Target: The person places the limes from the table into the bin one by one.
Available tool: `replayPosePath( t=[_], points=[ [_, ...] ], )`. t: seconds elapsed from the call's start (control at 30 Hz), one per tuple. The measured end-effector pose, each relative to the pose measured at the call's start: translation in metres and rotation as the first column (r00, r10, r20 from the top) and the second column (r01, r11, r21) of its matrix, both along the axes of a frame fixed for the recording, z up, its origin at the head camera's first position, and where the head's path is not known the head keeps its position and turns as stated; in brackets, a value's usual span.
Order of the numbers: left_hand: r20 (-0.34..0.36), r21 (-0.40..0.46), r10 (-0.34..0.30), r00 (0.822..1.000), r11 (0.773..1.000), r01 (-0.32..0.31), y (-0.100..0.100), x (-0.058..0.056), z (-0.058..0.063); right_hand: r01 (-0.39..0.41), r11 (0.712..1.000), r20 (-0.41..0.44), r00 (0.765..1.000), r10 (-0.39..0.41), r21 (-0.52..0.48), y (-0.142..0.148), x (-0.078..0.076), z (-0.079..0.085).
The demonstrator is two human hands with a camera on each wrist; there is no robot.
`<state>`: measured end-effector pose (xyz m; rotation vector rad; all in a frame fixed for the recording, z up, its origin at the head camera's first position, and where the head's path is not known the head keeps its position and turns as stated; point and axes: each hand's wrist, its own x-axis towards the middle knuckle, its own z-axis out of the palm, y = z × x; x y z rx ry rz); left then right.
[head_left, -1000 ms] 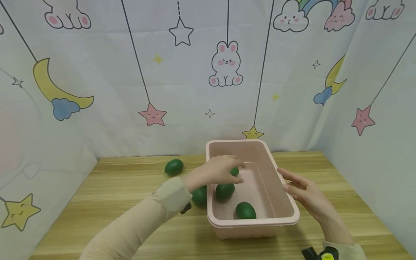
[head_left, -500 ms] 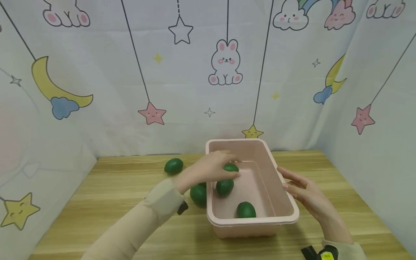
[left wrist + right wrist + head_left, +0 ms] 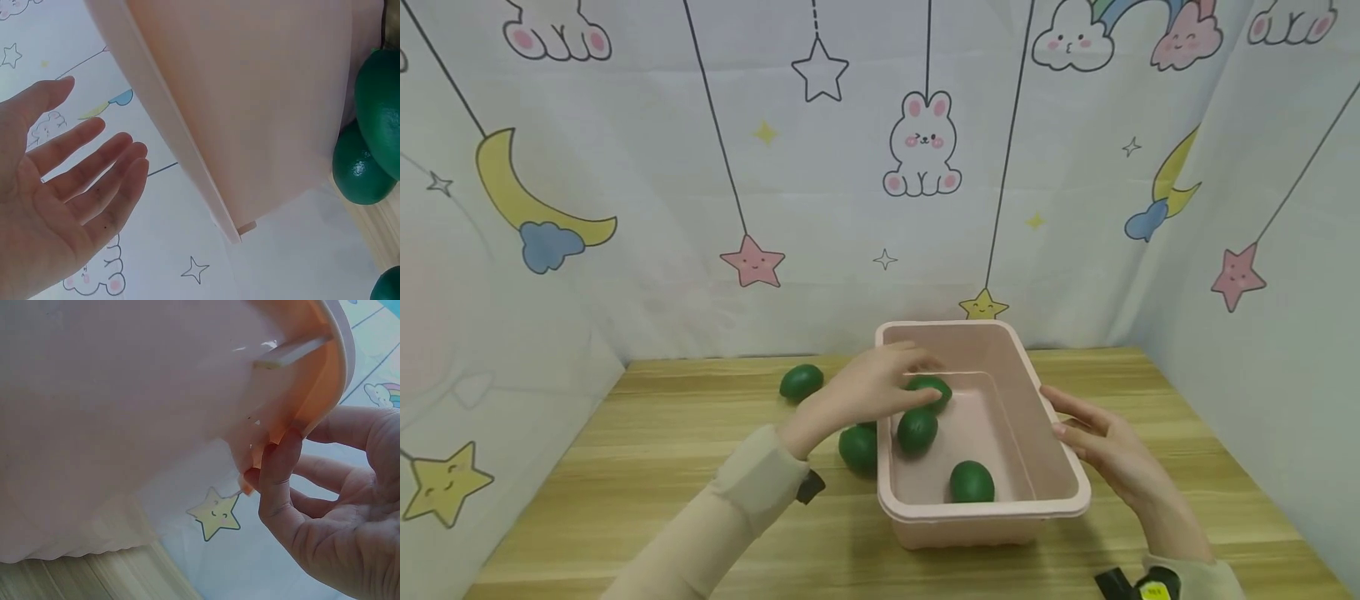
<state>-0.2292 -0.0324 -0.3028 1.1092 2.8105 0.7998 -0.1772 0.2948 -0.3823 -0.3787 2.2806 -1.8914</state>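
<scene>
A pink plastic basin point(image 3: 977, 433) stands on the table with three dark green, glossy oval fruits inside. One fruit point(image 3: 972, 483) lies at the near end; another point(image 3: 917, 431) rests by the left wall, beside a farther fruit point(image 3: 931, 388) partly covered by my left hand point(image 3: 868, 383). That hand hovers over the left rim, palm empty and fingers loosely bent, as the left wrist view also shows. My right hand point(image 3: 1112, 450) grips the basin's right rim, its thumb and fingers point(image 3: 281, 456) pinching the edge in the right wrist view.
Outside the basin's left wall lies a green fruit point(image 3: 859, 450), with another barely showing behind it. A further fruit point(image 3: 802, 383) sits near the table's back edge. A white curtain point(image 3: 835, 183) with cartoon prints encloses the wooden table point(image 3: 700, 433) at back and sides.
My left hand has drawn back leftward from over the basin's middle, uncovering more of the far fruit. The near fruit has shifted slightly right. My right hand stays on the rim.
</scene>
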Motion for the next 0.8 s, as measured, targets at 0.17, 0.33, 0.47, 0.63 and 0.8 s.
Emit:
replayPosePath(
  t=[0.17, 0.33, 0.47, 0.63, 0.8],
  points=[
    [0.018, 0.079, 0.018, 1.000, 0.997, -0.019, -0.009, 0.000, -0.002, 0.001, 1.000, 0.002, 1.000, -0.001, 0.012, 0.000, 0.000, 0.000],
    [0.016, 0.132, 0.033, 0.999, 0.991, -0.035, -0.019, -0.001, -0.006, 0.001, 1.000, 0.007, 1.000, -0.001, 0.008, 0.000, 0.000, 0.001],
    [0.033, 0.167, 0.039, 0.999, 0.985, -0.044, -0.026, -0.002, -0.011, -0.002, 1.000, 0.005, 1.000, 0.002, 0.003, 0.000, 0.000, 0.001],
    [0.074, 0.206, 0.051, 0.996, 0.976, -0.066, -0.034, -0.003, -0.015, -0.005, 1.000, 0.001, 1.000, 0.005, 0.002, 0.000, 0.000, 0.001],
    [0.086, 0.218, 0.085, 0.993, 0.971, -0.102, -0.041, -0.006, -0.020, -0.004, 1.000, -0.002, 1.000, 0.004, 0.001, 0.000, 0.001, 0.001]
  ],
)
